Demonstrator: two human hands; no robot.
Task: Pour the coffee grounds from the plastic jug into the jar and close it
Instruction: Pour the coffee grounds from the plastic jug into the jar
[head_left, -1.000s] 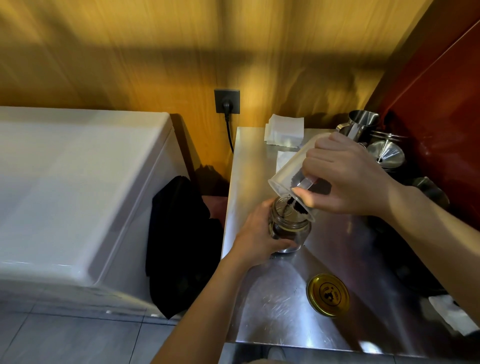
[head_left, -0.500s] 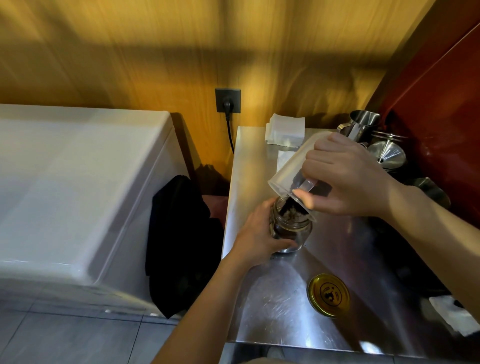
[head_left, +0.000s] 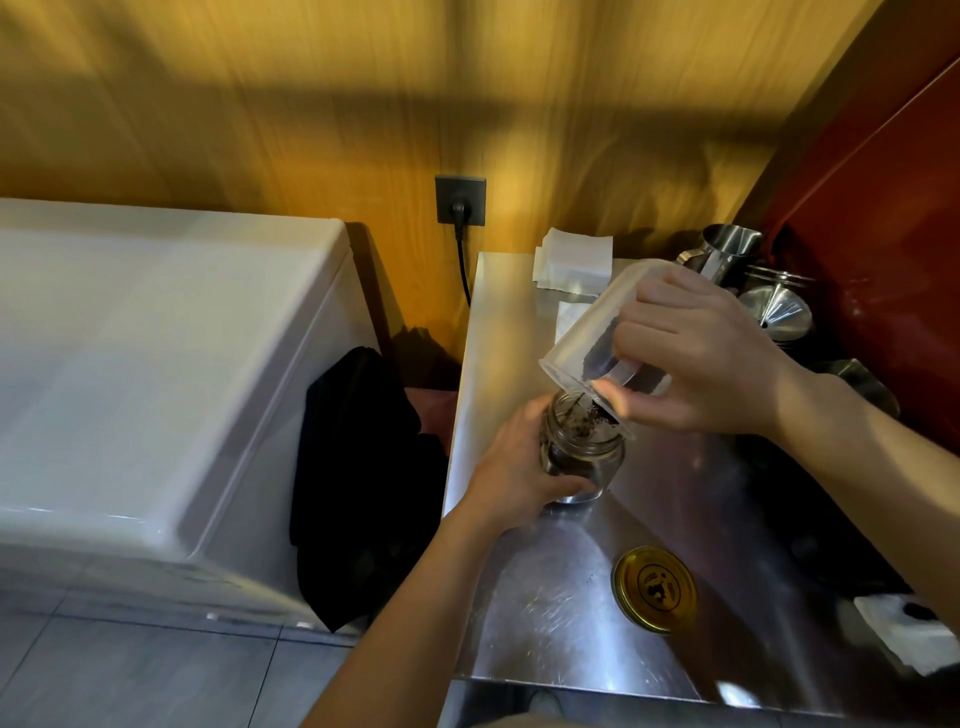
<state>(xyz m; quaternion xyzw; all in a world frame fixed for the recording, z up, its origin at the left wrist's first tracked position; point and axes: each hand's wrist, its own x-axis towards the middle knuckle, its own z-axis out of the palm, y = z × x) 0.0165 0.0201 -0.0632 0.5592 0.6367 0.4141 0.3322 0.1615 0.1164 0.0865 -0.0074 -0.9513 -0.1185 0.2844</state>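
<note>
the right hand is wrapped around the plastic jug, fingers over its upper side and thumb near the rim. the jug is tipped steeply, its long axis running from its base up toward the back of the table down to its open mouth, which points down and toward the near left, right over the jar. dark coffee grounds spill off the lower lip into the jar's mouth. the left hand is closed around the jar's left side, holding it upright on the steel table; the jar stands near the table's left edge with grounds showing through the glass. the gold lid lies flat on the table, nearer the front edge and apart from the jar. behind the jug sit white folded papers, and at the back right a metal pitcher and a metal funnel.
</note>
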